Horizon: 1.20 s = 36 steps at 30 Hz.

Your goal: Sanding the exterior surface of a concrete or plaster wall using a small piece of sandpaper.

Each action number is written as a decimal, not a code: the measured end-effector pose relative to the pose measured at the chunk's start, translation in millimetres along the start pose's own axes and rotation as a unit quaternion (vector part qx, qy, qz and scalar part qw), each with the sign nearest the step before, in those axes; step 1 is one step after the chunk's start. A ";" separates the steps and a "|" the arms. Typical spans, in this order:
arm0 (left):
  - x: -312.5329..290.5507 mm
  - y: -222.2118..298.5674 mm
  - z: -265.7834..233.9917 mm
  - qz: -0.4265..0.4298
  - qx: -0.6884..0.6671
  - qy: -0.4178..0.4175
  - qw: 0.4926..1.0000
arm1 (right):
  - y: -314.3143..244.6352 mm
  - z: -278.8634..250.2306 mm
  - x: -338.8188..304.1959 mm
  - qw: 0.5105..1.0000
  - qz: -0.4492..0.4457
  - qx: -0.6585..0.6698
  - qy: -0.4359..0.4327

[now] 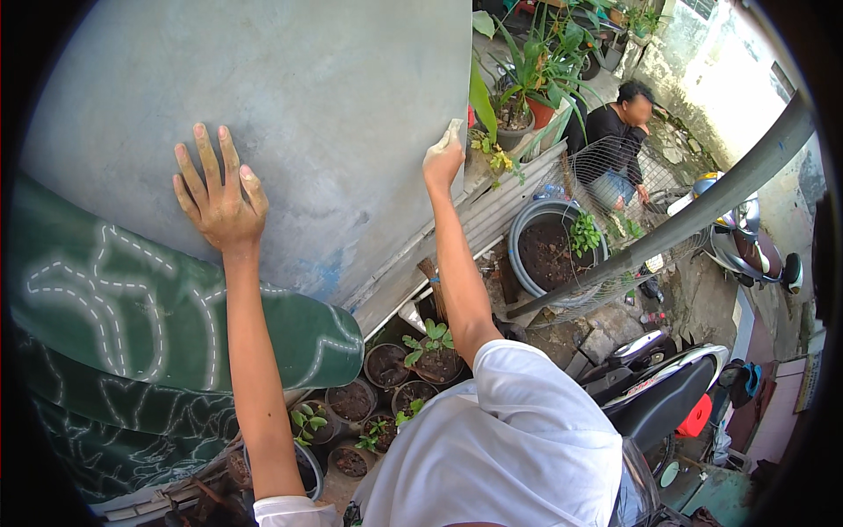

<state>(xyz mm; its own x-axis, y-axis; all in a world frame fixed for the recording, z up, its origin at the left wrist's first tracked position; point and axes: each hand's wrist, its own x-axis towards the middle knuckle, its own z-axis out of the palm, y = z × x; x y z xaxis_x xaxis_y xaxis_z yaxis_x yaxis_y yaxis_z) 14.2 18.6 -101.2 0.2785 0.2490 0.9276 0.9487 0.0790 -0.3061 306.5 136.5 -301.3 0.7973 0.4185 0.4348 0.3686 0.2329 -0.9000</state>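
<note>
A large smooth grey panel (342, 114) with cloudy smudges and a blue smear fills the upper left. Flat on it lies my left hand (221, 193), fingers spread and dusted with pale yellowish powder. At the panel's right edge, my right hand (444, 158) is closed, its top whitish and pinched around something pale that I cannot make out. Below my left hand runs a rolled green sheet (193, 325) with white dashed outlines, which passes behind my left forearm.
Small potted plants (386, 364) stand below the panel. A blue-grey tub (518, 255) of soil sits within wire mesh (632, 176), crossed by a slanting grey pole (685, 206). Motorbikes (667, 395) are parked at right. A person (615, 140) in dark clothes sits farther off.
</note>
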 end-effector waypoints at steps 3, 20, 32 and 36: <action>-3.2 -3.5 -2.2 0.002 0.008 -0.013 1.000 | 4.6 -1.9 12.3 0.998 0.047 -0.023 -0.042; 3.7 0.3 3.6 0.012 -0.003 0.036 0.999 | 72.1 5.5 -9.9 0.992 0.123 -0.031 -0.017; -3.9 -2.4 3.9 0.022 -0.010 0.024 0.999 | 54.4 -11.0 -15.9 0.981 0.176 -0.026 -0.075; -6.2 -5.6 3.1 0.021 -0.024 0.029 0.999 | 20.1 -4.8 -11.6 0.990 0.093 0.005 -0.106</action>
<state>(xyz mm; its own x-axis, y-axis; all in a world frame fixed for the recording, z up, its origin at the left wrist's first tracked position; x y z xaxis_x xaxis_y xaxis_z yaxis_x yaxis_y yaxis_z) 6.7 19.6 -105.9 0.3256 0.1956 0.9251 0.9415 0.0233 -0.3363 307.0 132.2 -324.5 0.7328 0.6289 0.2596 0.2194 0.1427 -0.9651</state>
